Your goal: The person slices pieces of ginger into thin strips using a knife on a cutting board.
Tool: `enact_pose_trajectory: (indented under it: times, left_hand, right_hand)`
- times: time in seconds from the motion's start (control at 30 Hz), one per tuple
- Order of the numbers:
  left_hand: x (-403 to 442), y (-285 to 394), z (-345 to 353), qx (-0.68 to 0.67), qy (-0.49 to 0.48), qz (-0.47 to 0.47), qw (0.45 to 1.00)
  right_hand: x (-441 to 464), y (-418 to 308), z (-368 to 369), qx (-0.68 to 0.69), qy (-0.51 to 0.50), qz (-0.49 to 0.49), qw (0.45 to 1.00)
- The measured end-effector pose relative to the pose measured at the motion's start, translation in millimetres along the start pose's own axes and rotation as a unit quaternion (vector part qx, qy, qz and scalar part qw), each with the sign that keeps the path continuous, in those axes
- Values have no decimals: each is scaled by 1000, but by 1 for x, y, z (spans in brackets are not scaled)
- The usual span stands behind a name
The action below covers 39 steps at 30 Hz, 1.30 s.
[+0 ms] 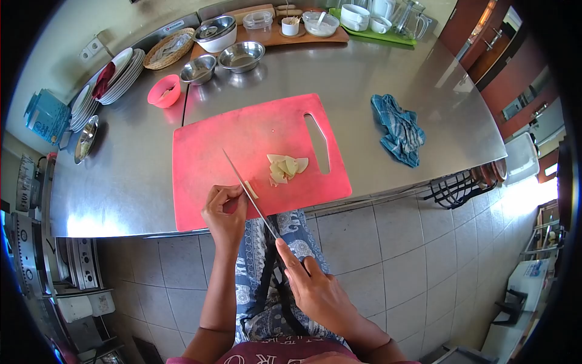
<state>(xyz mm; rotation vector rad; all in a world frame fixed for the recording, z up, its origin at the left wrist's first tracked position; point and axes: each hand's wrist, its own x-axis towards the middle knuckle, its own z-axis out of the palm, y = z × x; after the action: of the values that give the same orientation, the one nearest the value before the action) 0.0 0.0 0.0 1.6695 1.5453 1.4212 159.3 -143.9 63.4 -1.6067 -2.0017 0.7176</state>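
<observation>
A pink cutting board (206, 145) lies near the front edge of the steel table. My right hand (315, 291) is wrapped round the handle of a kitchen knife (254, 205), whose blade slants up and left over the board. Close against the blade's left side, my left hand (225, 209) has its fingers pinched together; what they grip is hidden. Just right of the blade lies a pale cut strip (251, 190). A small pile of pale, thin slices (285, 167) sits farther right on the board; I cannot tell what food it is.
Right of the board lies a crumpled blue checked cloth (400, 130). Behind it stand two steel bowls (241, 56), a pink bowl (163, 91) and a wooden board (330, 37) with containers. Stacked plates (124, 76) are at the left, cups (354, 17) on a green mat at the back.
</observation>
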Motion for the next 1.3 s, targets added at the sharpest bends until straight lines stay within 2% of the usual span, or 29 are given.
enact_pose_trajectory:
  times: [0.17, 0.37, 0.73, 1.07, 1.3]
  left_hand:
    - [-1, -2, 5, -2, 11, 1, 1000]
    - [-1, 1, 5, -17, 10, -10, 1000]
    - [1, -3, 4, -28, 4, -1, 1000]
    - [5, 2, 4, -30, 8, -20, 999]
    - [1, -6, 2, -1, 3, 48, 999]
  right_hand:
    - [13, 5, -5, 12, -13, -7, 1000]
    - [29, 3, -5, 42, -31, 31, 998]
    - [69, 11, 15, 19, 6, -10, 1000]
    - [12, 6, 5, 2, -21, 28, 999]
    - [-10, 9, -4, -42, 20, 22, 999]
